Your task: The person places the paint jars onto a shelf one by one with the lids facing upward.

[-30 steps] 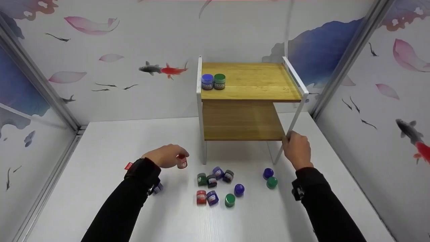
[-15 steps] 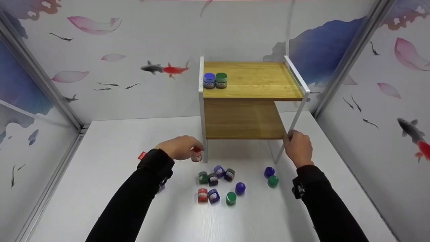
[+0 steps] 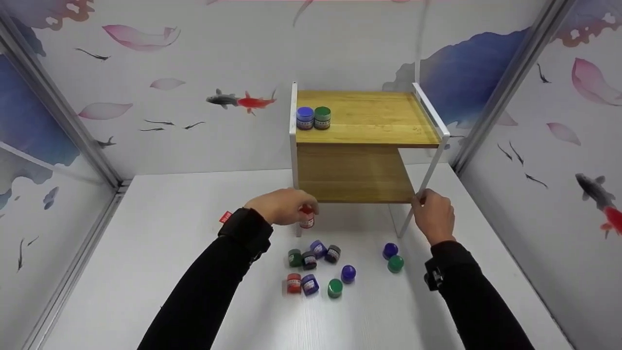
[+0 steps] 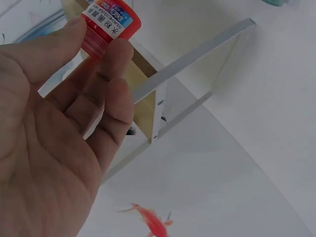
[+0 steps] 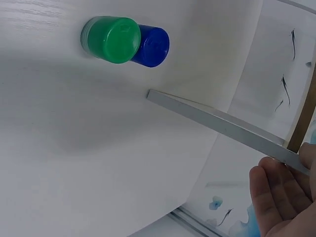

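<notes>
While the right hand [image 3: 432, 216] is gripping the rack's front leg [image 3: 422, 190], the left hand [image 3: 284, 206] is pinching a red paint jar [image 3: 306, 218] upright beside the lower shelf's [image 3: 354, 182] front-left corner.

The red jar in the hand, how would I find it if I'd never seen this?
Look at the wooden shelf on the white table. At its front left leg, the left hand pinches the red jar, lifted off the table, unlike the others.

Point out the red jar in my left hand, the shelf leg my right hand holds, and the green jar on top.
red jar [image 4: 109, 25], left wrist view, label
shelf leg [image 3: 428, 176], head view, mid-length
green jar [image 3: 322, 114], head view, lid
</notes>
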Demonstrator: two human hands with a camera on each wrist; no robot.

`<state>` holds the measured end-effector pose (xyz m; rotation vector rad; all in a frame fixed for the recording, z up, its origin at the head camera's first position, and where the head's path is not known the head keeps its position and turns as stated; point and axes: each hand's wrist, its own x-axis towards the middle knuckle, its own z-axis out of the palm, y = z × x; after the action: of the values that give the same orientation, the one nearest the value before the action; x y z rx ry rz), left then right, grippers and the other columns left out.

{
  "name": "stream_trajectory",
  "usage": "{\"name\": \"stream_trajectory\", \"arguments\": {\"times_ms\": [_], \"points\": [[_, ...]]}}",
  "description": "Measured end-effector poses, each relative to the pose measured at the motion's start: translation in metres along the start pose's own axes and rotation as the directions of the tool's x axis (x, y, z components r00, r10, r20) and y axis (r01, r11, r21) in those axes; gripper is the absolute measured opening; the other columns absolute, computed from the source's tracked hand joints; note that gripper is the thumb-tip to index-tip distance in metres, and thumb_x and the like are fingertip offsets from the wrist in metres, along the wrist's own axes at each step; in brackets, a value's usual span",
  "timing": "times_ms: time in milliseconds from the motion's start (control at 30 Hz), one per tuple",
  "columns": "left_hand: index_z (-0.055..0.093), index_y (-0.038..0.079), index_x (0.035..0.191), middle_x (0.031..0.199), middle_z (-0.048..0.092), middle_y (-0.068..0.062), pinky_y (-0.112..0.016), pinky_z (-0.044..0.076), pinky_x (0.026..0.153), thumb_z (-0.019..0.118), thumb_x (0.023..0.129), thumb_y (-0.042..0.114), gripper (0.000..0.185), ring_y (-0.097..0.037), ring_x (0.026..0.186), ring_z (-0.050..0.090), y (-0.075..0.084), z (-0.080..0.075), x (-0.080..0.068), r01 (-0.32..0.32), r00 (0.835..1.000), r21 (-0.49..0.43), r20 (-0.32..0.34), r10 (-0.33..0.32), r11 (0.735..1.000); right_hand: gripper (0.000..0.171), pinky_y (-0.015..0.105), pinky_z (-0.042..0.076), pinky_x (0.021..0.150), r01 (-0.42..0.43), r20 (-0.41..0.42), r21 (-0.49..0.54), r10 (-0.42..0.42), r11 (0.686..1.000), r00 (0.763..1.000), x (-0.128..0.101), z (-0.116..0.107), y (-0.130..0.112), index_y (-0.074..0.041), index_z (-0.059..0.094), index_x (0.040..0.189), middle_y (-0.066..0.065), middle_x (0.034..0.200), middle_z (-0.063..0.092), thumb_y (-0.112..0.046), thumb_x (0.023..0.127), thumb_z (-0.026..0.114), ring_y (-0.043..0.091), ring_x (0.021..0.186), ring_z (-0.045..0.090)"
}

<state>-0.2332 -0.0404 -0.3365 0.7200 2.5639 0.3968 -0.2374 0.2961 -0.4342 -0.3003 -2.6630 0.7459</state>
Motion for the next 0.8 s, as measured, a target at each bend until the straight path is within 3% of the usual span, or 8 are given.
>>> {"name": "stream_trajectory", "arguments": {"times_ms": [200, 500, 800], "points": [[0.065, 0.019, 0.125, 0.119, 0.064, -0.005, -0.039, 0.049, 0.099, 0.061, 0.096, 0.02, 0.029, -0.023, 0.108, 0.055, 0.014, -0.008, 0.0, -0.021, 1.0, 0.025, -0.014, 0.021, 0.999, 0.026, 0.05, 0.052, 0.076, 0.008, 0.016, 0.0, -0.008, 1.0, 1.0, 0.001, -0.001, 0.003, 0.003, 0.067, 0.098, 0.023, 0.096, 0.071, -0.022, 0.096, 0.06, 0.039, 0.086, 0.068], [0.066, 0.017, 0.125, 0.12, 0.066, -0.005, -0.039, 0.048, 0.1, 0.062, 0.096, 0.019, 0.029, -0.023, 0.108, 0.057, 0.033, -0.03, -0.003, -0.054, 0.998, 0.05, -0.026, 0.055, 0.997, 0.023, 0.047, 0.05, 0.068, 0.036, -0.016, 0.024, -0.035, 0.999, 0.999, 0.003, -0.001, 0.003, 0.003, 0.068, 0.089, 0.022, 0.084, 0.071, -0.018, 0.094, 0.062, 0.035, 0.077, 0.067], [0.066, 0.016, 0.123, 0.119, 0.066, -0.006, -0.038, 0.048, 0.099, 0.06, 0.097, 0.019, 0.027, -0.022, 0.106, 0.057, 0.048, -0.049, -0.005, -0.082, 0.995, 0.1, -0.051, 0.087, 0.992, 0.023, 0.048, 0.051, 0.069, 0.036, -0.012, 0.038, -0.036, 0.999, 0.999, 0.002, -0.001, 0.002, 0.005, 0.069, 0.09, 0.023, 0.085, 0.071, -0.017, 0.094, 0.062, 0.037, 0.078, 0.068]]}}
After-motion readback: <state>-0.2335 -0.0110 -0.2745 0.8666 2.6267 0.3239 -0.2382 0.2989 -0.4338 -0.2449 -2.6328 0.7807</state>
